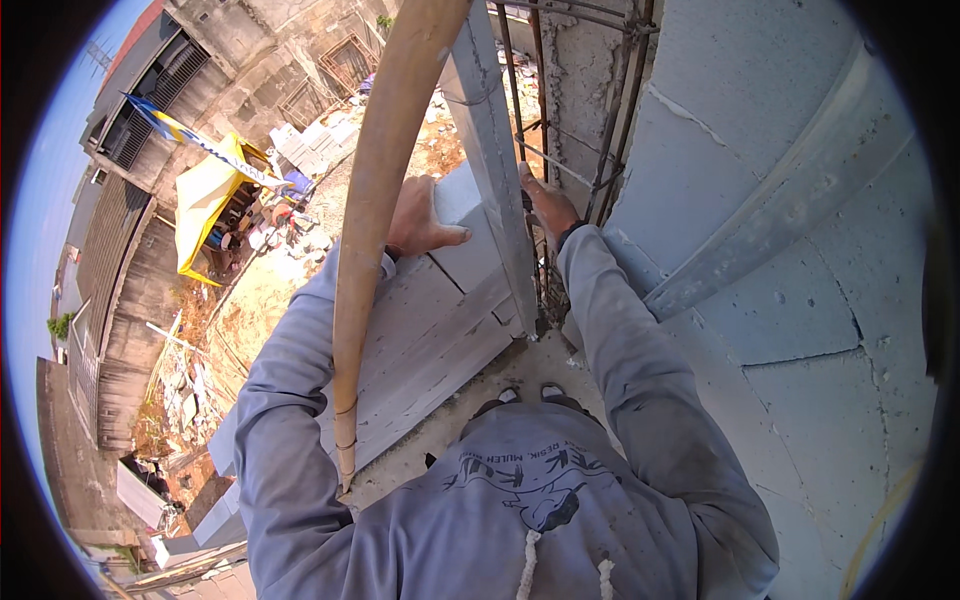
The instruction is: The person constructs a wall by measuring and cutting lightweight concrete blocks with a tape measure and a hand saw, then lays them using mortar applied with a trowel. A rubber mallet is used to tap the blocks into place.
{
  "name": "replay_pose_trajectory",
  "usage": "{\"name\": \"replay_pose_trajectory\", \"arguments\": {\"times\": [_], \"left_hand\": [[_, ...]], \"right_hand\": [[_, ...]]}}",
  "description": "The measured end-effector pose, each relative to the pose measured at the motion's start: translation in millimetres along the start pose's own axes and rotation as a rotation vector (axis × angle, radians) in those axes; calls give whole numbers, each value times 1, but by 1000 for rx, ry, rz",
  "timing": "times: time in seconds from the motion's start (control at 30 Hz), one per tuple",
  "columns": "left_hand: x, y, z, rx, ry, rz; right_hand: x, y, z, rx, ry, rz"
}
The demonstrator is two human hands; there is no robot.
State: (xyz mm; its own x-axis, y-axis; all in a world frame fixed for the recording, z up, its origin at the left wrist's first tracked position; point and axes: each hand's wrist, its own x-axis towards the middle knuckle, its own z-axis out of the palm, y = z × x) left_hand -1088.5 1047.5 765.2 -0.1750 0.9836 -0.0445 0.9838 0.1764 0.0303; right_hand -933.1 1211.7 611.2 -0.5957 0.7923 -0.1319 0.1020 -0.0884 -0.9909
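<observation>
My left hand (425, 218) grips the end of a pale lightweight concrete block (461, 197) on top of a low block wall (430, 330). Its thumb lies stretched along the block, and some of its fingers are out of sight. Between my hands rises a grey upright post (492, 165). Just right of this post is my right hand (550, 207), thumb up and fingers curled in. A small dark thing shows at its fingers, but the post hides what they hold. A bamboo pole (375, 190) slants in front of my left forearm.
Steel reinforcing bars (607, 130) stand beyond my right hand. A tall block wall (760, 290) with a grey batten (790, 190) closes the right side. My feet (530, 394) stand on a concrete floor (385, 480). Down left lie a yellow canopy (212, 195) and rubble.
</observation>
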Motion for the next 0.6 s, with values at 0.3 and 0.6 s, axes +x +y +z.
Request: {"name": "replay_pose_trajectory", "arguments": {"times": [0.3, 0.6], "left_hand": [[-7, 5, -1, 0, -34, -44], [-25, -30, 17, -139, 83, -35]], "right_hand": [[-4, -17, 8, 261, -69, 139], [-3, -12, 5, 228, -169, 55]]}}
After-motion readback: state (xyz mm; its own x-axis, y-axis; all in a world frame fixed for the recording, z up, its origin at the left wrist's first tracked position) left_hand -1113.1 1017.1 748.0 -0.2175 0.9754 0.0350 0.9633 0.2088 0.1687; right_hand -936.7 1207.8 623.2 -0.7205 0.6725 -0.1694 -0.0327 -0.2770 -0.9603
